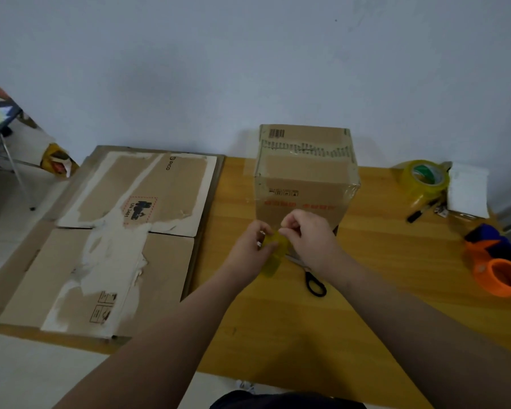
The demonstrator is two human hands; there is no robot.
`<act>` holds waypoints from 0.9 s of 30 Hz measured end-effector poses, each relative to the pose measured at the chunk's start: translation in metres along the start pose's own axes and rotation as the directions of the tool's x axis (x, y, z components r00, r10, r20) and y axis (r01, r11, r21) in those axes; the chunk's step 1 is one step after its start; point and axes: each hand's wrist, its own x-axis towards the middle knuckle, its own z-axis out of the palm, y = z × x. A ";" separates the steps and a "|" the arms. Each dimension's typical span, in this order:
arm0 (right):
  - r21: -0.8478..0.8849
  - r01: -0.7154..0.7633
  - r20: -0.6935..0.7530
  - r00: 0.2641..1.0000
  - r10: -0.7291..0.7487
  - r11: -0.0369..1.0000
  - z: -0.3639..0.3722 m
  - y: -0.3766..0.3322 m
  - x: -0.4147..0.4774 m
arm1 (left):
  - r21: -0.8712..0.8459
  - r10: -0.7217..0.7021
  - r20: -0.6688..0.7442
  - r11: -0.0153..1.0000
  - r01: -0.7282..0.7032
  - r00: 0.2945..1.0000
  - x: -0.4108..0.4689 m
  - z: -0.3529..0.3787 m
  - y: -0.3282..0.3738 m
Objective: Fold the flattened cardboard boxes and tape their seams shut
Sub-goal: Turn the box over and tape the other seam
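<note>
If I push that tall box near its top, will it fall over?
Maybe. The box stands upright on the table and looks freshly taped, so it is probably empty and light. A high push could tip it, and a low one likely slides it. Its taped seams should keep it fairly stiff.

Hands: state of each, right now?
Left hand: grips the yellow tape.
Right hand: pinches the same tape at its top edge.
</note>
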 end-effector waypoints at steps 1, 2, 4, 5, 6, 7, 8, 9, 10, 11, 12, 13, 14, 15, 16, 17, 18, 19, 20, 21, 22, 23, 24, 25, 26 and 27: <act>0.038 -0.006 0.005 1.000 0.006 0.999 0.000 0.001 -0.001 | -0.017 -0.014 -0.005 1.000 0.014 1.000 -0.001 0.002 -0.001; 0.111 -0.011 0.004 1.000 0.010 0.994 0.000 0.001 -0.001 | -0.031 -0.032 -0.007 0.999 0.032 0.999 -0.002 0.003 -0.002; 0.200 -0.001 0.008 1.000 -0.001 0.980 -0.002 0.003 -0.003 | -0.056 -0.063 -0.005 0.997 0.062 0.998 -0.003 0.003 -0.004; 0.197 0.029 0.017 0.999 -0.033 0.980 -0.002 0.003 -0.004 | -0.072 -0.069 -0.002 0.995 0.069 0.998 -0.003 0.003 -0.004; 0.179 0.071 0.016 0.997 -0.076 0.981 -0.001 0.003 -0.005 | -0.092 -0.075 0.003 0.993 0.075 0.997 -0.004 0.003 -0.004; 0.162 0.115 0.004 0.993 -0.117 0.980 0.001 0.003 -0.005 | -0.114 -0.080 0.007 0.990 0.080 0.997 -0.004 0.003 -0.003; 0.157 0.148 -0.019 0.989 -0.146 0.977 0.003 0.004 -0.005 | -0.137 -0.081 0.010 0.987 0.082 0.997 -0.003 0.003 -0.002; 0.158 0.151 -0.035 0.988 -0.147 0.976 0.006 0.005 -0.005 | -0.155 -0.080 0.011 0.985 0.080 0.997 -0.003 0.002 -0.001; 0.171 0.141 -0.037 0.990 -0.136 0.975 0.008 0.005 -0.004 | -0.169 -0.076 0.009 0.983 0.076 0.997 -0.002 0.002 0.000; 0.178 0.124 -0.030 0.992 -0.120 0.976 0.009 0.006 -0.004 | -0.176 -0.068 0.003 0.982 0.067 0.998 -0.002 0.001 0.000; 0.179 0.109 -0.024 0.994 -0.106 0.978 0.011 0.007 -0.002 | -0.172 -0.058 -0.007 0.984 0.056 0.998 -0.001 0.001 -0.001; 0.173 0.096 -0.022 0.995 -0.093 0.980 0.012 0.007 -0.001 | -0.155 -0.045 -0.017 0.987 0.042 0.999 -0.001 0.001 -0.002; 0.166 0.082 -0.025 0.997 -0.079 0.983 0.014 0.008 0.000 | -0.129 -0.031 -0.026 0.991 0.027 0.999 0.000 0.001 -0.003; 0.156 0.068 -0.034 0.997 -0.063 0.985 0.016 0.009 0.001 | -0.095 -0.015 -0.036 0.995 0.011 0.999 0.000 0.001 -0.003; 0.147 0.057 -0.052 0.997 -0.050 0.988 0.017 0.009 0.002 | -0.057 0.002 -0.049 0.998 -0.005 0.999 0.000 0.002 -0.004; 0.135 0.045 -0.072 0.997 -0.036 0.990 0.019 0.009 0.003 | -0.018 0.018 -0.062 1.000 -0.019 0.998 0.000 0.002 -0.004; 0.116 0.045 -0.097 0.995 -0.033 0.992 0.021 0.010 0.004 | 0.023 0.035 -0.074 0.999 -0.034 0.997 0.000 0.003 -0.004; 0.080 0.049 -0.120 0.992 -0.039 0.996 0.023 0.010 0.005 | 0.067 0.054 -0.082 0.997 -0.048 0.995 0.000 0.004 -0.003; 0.026 0.065 -0.143 0.988 -0.060 0.998 0.024 0.012 0.005 | 0.116 0.074 -0.087 0.991 -0.064 0.993 -0.001 0.003 -0.002; -0.041 0.090 -0.159 0.983 -0.096 0.995 0.025 0.015 0.004 | 0.174 0.101 -0.087 0.981 -0.085 0.991 -0.001 0.002 -0.001; -0.111 0.117 -0.157 0.979 -0.134 0.987 0.025 0.018 0.003 | 0.246 0.139 -0.077 0.962 -0.116 0.987 -0.001 0.001 -0.001; -0.178 0.134 -0.123 0.980 -0.157 0.975 0.024 0.022 0.002 | 0.327 0.182 -0.051 0.932 -0.156 0.982 0.000 -0.001 -0.002; -0.240 0.151 -0.068 0.983 -0.171 0.959 0.024 0.027 0.000 | 0.406 0.216 -0.008 0.893 -0.194 0.976 0.001 -0.002 -0.004; -0.297 0.172 -0.004 0.983 -0.181 0.939 0.023 0.032 -0.002 | 0.476 0.237 0.045 0.849 -0.230 0.970 0.002 -0.002 -0.006; -0.349 0.191 0.061 0.982 -0.181 0.917 0.023 0.037 -0.003 | 0.532 0.243 0.100 0.806 -0.258 0.965 0.004 0.000 -0.010; -0.403 0.199 0.120 0.979 -0.164 0.893 0.024 0.042 -0.006 | 0.574 0.236 0.144 0.771 -0.276 0.961 0.005 0.004 -0.013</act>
